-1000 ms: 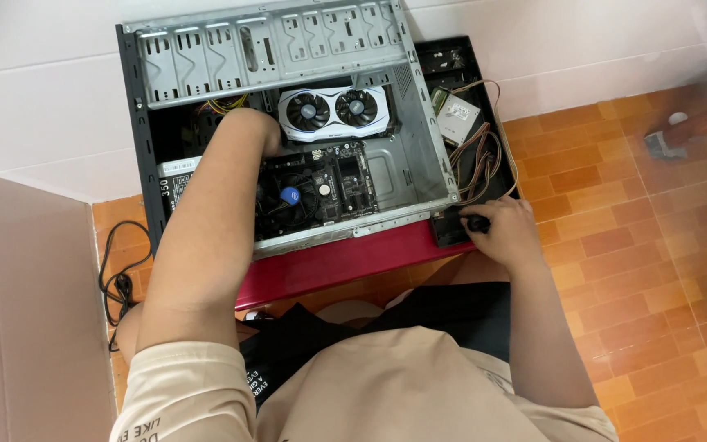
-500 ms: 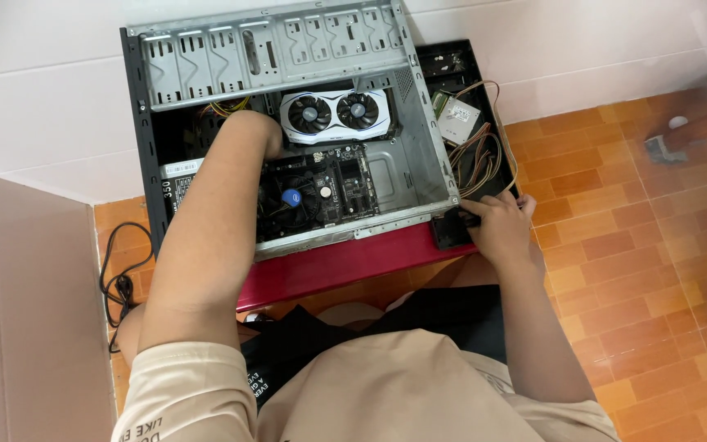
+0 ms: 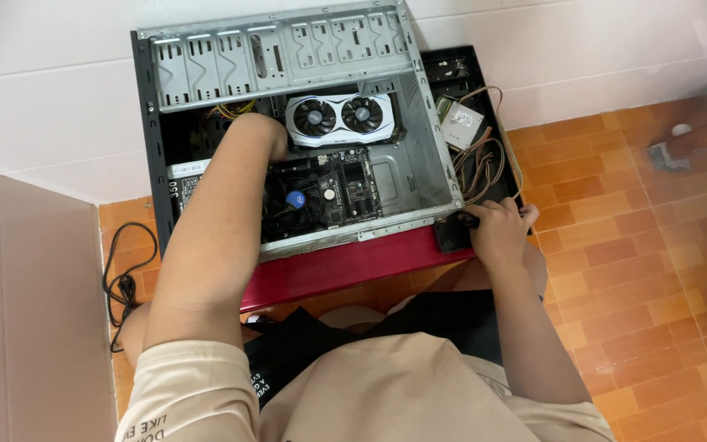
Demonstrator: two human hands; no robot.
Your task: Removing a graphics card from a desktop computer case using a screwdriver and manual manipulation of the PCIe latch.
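Note:
An open grey metal computer case lies on its side on a red surface. Inside are a white two-fan graphics card and a motherboard with a black cooler fan. My left hand reaches down into the case just left of the graphics card; its fingers are hidden below the wrist. My right hand grips the black front panel at the case's near right corner.
Loose coloured cables and a small silver drive hang out at the case's right side. A black power cord lies on the orange tiled floor at left. A white wall runs behind, and a beige panel stands at left.
Both hands stay in nearly the same places. The view has shifted slightly, and my right hand has adjusted a little on the front panel.

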